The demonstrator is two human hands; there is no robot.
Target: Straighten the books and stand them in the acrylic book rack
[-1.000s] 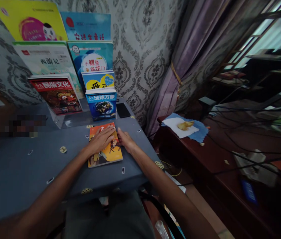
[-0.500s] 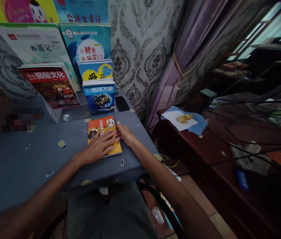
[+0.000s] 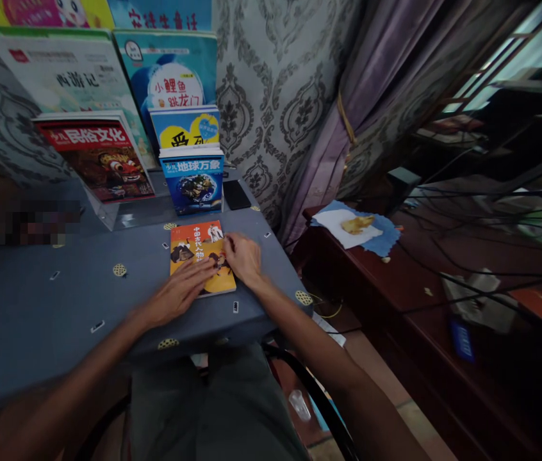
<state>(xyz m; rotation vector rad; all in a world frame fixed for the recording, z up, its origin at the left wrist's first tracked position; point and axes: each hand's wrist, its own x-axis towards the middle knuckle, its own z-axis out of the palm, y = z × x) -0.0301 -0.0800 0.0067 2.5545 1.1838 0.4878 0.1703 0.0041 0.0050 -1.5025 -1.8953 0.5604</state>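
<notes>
A small orange and yellow book (image 3: 204, 246) with Chinese characters on its cover lies closed on the table, close in front of me. Across its lower left part rests my left hand (image 3: 180, 293), fingers stretched out over the cover. My right hand (image 3: 243, 256) is at the book's right edge, its fingers curled in and closed against that edge. The fingertips there are partly hidden.
Behind the book, a clear stand (image 3: 129, 219) holds several upright books, among them a red one (image 3: 107, 160) and a blue one (image 3: 195, 182). A black phone (image 3: 236, 194) lies beside them. On the right is a dark red cabinet (image 3: 371, 301) with cables and a blue cloth (image 3: 381, 242).
My left hand has slid a little down and left, uncovering more of the cover. My right hand has curled more at the book's right edge. The view has tipped slightly.
</notes>
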